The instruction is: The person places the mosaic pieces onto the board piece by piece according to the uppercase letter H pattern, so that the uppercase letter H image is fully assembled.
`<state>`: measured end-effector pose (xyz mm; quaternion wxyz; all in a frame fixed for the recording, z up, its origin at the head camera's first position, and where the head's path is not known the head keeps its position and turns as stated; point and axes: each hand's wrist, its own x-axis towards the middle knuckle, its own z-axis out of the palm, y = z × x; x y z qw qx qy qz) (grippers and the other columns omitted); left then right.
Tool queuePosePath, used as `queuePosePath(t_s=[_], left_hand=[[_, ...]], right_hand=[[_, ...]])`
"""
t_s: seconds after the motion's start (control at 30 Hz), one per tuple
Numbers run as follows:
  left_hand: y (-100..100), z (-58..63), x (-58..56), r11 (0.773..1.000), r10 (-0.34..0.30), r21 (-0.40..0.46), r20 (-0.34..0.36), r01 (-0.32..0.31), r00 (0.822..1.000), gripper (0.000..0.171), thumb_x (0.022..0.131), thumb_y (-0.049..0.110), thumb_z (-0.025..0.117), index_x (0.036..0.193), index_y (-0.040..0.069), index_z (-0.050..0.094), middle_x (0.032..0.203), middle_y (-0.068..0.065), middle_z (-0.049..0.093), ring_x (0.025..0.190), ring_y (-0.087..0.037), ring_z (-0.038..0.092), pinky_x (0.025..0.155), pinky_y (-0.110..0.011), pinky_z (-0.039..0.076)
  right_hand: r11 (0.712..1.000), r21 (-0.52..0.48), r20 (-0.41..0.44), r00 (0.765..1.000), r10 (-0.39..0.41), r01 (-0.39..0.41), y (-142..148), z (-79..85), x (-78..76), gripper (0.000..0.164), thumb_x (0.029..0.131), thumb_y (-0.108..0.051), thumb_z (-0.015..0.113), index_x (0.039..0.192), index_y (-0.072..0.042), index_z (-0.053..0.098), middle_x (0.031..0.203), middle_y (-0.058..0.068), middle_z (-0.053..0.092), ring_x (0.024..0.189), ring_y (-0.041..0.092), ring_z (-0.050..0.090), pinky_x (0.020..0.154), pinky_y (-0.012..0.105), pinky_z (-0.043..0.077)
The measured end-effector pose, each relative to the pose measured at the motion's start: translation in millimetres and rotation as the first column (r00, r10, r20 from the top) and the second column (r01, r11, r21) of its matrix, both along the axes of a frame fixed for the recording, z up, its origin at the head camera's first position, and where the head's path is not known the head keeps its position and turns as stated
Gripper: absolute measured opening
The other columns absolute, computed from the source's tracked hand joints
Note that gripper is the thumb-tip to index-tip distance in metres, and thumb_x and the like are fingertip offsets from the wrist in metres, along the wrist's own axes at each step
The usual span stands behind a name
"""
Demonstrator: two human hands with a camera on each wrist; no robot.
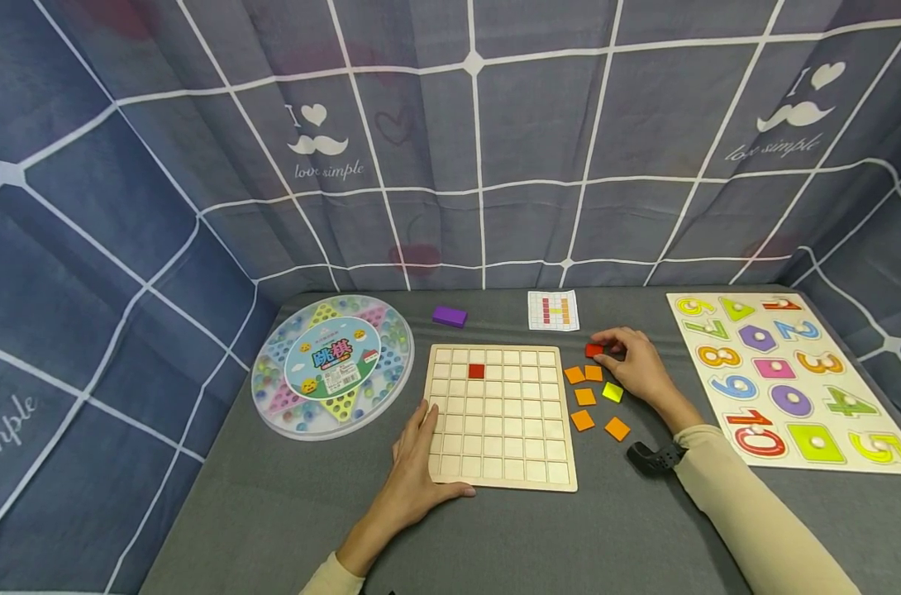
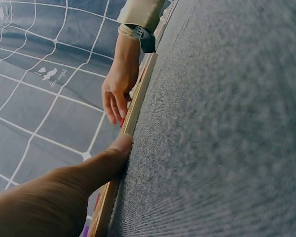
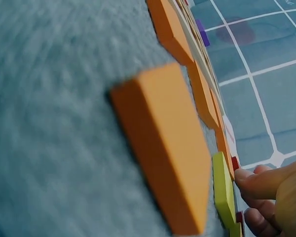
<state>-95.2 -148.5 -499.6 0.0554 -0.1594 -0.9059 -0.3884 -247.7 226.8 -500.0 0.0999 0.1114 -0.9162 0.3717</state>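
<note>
A square wooden grid board (image 1: 500,484) lies in front of me, with one red square tile (image 1: 476,371) in a cell of its second row. My left hand (image 1: 413,467) rests at the board's near left corner, its straight fingers along the left edge and the thumb (image 2: 116,150) against the front edge. Beyond the board's right side my right hand (image 1: 635,368) pinches another red tile (image 1: 593,350) between thumb and fingertips. Several orange tiles (image 1: 582,421) and a yellow-green tile (image 1: 612,392) lie loose between that hand and the board.
A small card (image 1: 553,311) with a red, yellow and orange H-like pattern lies behind the board. Near it is a purple block (image 1: 449,316). A round Chinese checkers set (image 1: 391,413) sits at left, a number puzzle board (image 1: 763,364) at right. Grid-patterned curtains (image 1: 436,124) enclose the table.
</note>
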Motion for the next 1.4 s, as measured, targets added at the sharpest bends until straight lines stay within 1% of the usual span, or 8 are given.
queuePosePath(t_s=[0.17,0.4,0.63,0.77,0.87,1.03,1.23,1.4], left_hand=[[0,-0.2,0.0,1.0,-0.013,0.017,0.014,0.012,1.0,0.126,0.056,0.033,0.095,0.153,-0.002,0.024,0.159,-0.025,0.019,0.146,-0.04,0.021,0.106,-0.062,0.019],[-2,0.0,-0.7,1.0,-0.016,0.024,-0.003,0.016,1.0,0.124,0.056,0.032,0.095,0.152,-0.003,0.025,0.158,-0.026,0.02,0.144,-0.042,0.023,0.104,-0.061,0.02],[-2,0.4,-1.0,1.0,-0.01,0.014,0.002,0.01,1.0,0.124,0.057,0.034,0.095,0.152,-0.003,0.026,0.158,-0.026,0.02,0.145,-0.041,0.023,0.104,-0.062,0.021],[-2,0.0,-1.0,1.0,-0.011,0.009,-0.01,0.011,1.0,0.123,0.057,0.033,0.094,0.152,-0.004,0.026,0.157,-0.028,0.021,0.144,-0.042,0.024,0.103,-0.062,0.022],[-2,0.3,-1.1,1.0,-0.01,0.01,-0.008,0.01,1.0,0.122,0.058,0.033,0.094,0.152,-0.004,0.026,0.157,-0.028,0.021,0.143,-0.043,0.025,0.104,-0.062,0.022],[-3,-0.1,-1.1,1.0,-0.013,0.002,-0.008,0.013,1.0,0.121,0.059,0.033,0.094,0.152,-0.004,0.026,0.158,-0.027,0.02,0.143,-0.044,0.026,0.104,-0.062,0.022],[-1,0.5,-0.8,1.0,-0.012,-0.004,-0.002,0.012,1.0,0.121,0.06,0.034,0.094,0.152,-0.003,0.026,0.158,-0.027,0.019,0.141,-0.045,0.027,0.105,-0.061,0.021],[-1,2.4,0.1,1.0,-0.014,0.003,0.003,0.014,1.0,0.121,0.06,0.034,0.094,0.153,-0.002,0.025,0.158,-0.027,0.019,0.141,-0.046,0.028,0.105,-0.062,0.021]], right_hand=[[1.0,-0.019,0.006,1.0,0.014,-0.014,-13,5.7,7.1,0.024,0.086,-0.004,0.073,0.11,-0.008,0.07,0.103,0.014,0.063,0.092,0.025,0.049,0.081,0.037,0.037],[0.989,-0.09,-0.006,0.993,0.117,-0.117,-53,16.2,14.8,0.026,0.082,-0.008,0.078,0.107,-0.012,0.071,0.108,0.009,0.068,0.099,0.028,0.05,0.087,0.043,0.028],[0.953,-0.223,0.078,0.97,0.229,-0.207,-104,29.7,24.6,0.026,0.083,-0.014,0.079,0.108,-0.015,0.071,0.109,0.003,0.069,0.106,0.03,0.053,0.103,0.054,0.019],[0.932,-0.275,0.108,0.956,0.274,-0.237,-129,34.8,30.0,0.025,0.083,-0.013,0.079,0.107,-0.015,0.071,0.108,0.0,0.071,0.11,0.028,0.057,0.107,0.055,0.027],[0.929,-0.272,0.111,0.951,0.29,-0.251,-144,34.1,31.3,0.024,0.082,-0.012,0.079,0.105,-0.013,0.072,0.106,-0.001,0.071,0.11,0.026,0.059,0.102,0.052,0.033],[0.937,-0.228,0.093,0.952,0.29,-0.263,-157,25.5,29.6,0.023,0.08,-0.012,0.081,0.102,-0.014,0.073,0.104,-0.002,0.073,0.104,0.024,0.062,0.099,0.054,0.021],[0.939,-0.23,0.084,0.956,0.281,-0.256,-164,15.7,29.2,0.025,0.077,-0.011,0.082,0.101,-0.014,0.074,0.101,0.0,0.075,0.101,0.024,0.067,0.094,0.049,0.019],[0.947,-0.202,0.073,0.961,0.268,-0.249,-167,10.3,29.8,0.024,0.078,-0.011,0.082,0.1,-0.014,0.074,0.102,0.0,0.074,0.107,0.025,0.057,0.094,0.049,0.015]])
